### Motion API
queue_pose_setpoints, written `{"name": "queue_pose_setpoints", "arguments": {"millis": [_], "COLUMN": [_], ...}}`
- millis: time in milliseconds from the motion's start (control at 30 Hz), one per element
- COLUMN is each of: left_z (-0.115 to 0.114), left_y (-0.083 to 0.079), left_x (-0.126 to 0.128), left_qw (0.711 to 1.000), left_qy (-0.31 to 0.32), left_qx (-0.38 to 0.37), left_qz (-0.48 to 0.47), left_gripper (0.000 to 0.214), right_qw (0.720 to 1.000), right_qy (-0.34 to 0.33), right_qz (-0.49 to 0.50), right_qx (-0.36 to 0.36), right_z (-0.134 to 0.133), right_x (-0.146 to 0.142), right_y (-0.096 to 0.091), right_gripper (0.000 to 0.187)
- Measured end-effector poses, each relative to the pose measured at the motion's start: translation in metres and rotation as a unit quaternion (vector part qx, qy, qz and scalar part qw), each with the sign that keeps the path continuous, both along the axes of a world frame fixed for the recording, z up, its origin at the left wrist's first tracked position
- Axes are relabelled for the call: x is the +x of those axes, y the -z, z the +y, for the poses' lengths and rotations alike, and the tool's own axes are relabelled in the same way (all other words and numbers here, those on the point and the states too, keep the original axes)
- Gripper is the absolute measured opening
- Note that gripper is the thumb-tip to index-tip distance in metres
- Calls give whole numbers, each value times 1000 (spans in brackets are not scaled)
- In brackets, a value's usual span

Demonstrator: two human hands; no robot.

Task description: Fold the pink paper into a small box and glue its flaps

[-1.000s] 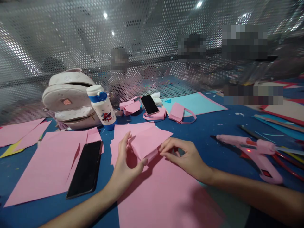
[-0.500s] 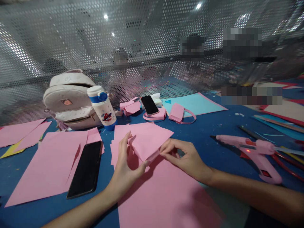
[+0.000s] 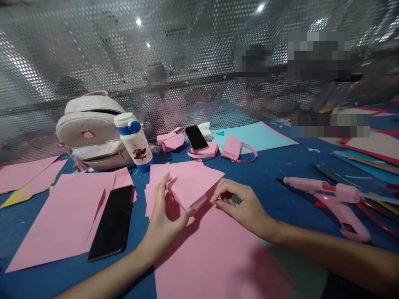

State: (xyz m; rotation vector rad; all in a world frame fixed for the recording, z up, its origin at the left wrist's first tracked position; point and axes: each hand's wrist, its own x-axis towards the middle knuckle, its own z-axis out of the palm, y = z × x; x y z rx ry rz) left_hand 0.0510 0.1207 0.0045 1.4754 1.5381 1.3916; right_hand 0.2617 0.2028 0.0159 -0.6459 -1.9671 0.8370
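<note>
My left hand (image 3: 165, 218) is wrapped round the left side of a folded piece of pink paper (image 3: 196, 185), thumb at its lower edge and fingers behind the left edge. The paper bends up into a box-like fold with a pointed flap to the right. Just right of that fold, my right hand (image 3: 241, 207) has thumb and forefinger pinched together, apart from the paper, and nothing shows between them. Both hands are above a large pink sheet (image 3: 212, 257) on the blue table. Further right, a pink glue gun (image 3: 327, 193) lies with a small red light lit.
A black phone (image 3: 114, 224) lies on pink sheets (image 3: 68, 216) at left. Behind stand a white backpack (image 3: 93, 128) and a bottle (image 3: 134, 143). Small pink paper bags (image 3: 232, 147), another phone (image 3: 196, 138) and a light-blue sheet (image 3: 262, 135) are near the mesh screen (image 3: 199, 54).
My right fingertips have come off the edge of the folded paper. The paper has shifted slightly left with my left hand still holding it.
</note>
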Motion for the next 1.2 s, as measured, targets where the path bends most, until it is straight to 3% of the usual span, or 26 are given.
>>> {"name": "queue_pose_setpoints", "arguments": {"millis": [367,700,1000,1200], "left_z": [0,1,1,1], "left_y": [3,3,6,6], "left_x": [-1,-2,-2,-4], "left_qw": [1000,1000,1000,999], "left_qy": [-1,4,-1,-14], "left_qx": [8,2,17,29], "left_qz": [10,14,-7,-5], "left_gripper": [83,83,84,83], "right_qw": [997,991,997,996], "right_qy": [-65,-44,-11,-25], "right_qz": [4,-28,-42,-67], "right_qx": [-33,-119,-60,-45], "right_z": [0,-5,1,0], "right_x": [4,3,2,4], "right_y": [3,-1,3,1], "right_gripper": [7,35,51,52]}}
